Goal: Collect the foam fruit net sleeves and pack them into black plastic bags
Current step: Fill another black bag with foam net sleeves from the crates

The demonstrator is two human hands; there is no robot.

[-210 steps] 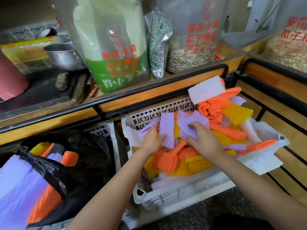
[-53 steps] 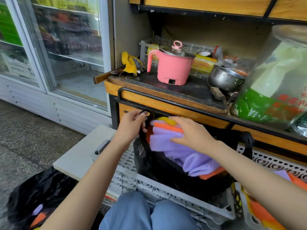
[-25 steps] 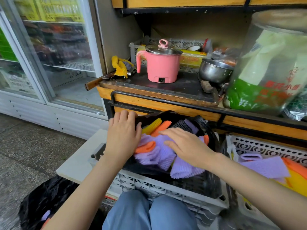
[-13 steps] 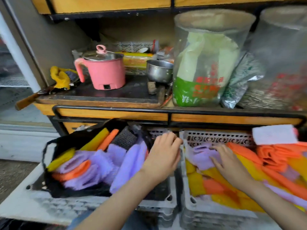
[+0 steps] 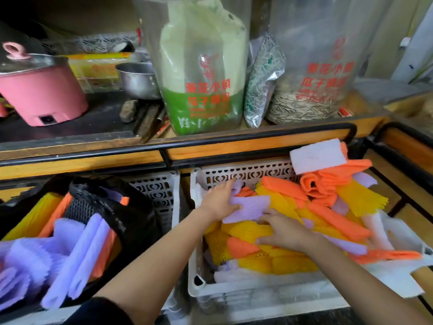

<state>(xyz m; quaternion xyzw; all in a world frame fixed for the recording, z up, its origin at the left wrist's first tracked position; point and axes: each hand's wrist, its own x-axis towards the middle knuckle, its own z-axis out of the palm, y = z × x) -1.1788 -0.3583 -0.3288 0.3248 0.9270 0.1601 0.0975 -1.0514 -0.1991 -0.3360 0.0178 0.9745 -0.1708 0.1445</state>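
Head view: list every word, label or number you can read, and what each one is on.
"葵花小鎮": red print on the green bag.
"瓜子", then two blurred characters: the line below it.
"葵花小鎮": red print on the seed bag.
"瓜子", rest blurred: the line below it.
White print at the green bag's foot: upside down, unreadable.
Foil pouch: print too small to read.

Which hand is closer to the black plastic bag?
Left. The left hand is in the white perforated plastic crate, right of the black plastic bag; the right hand lies farther right in it.
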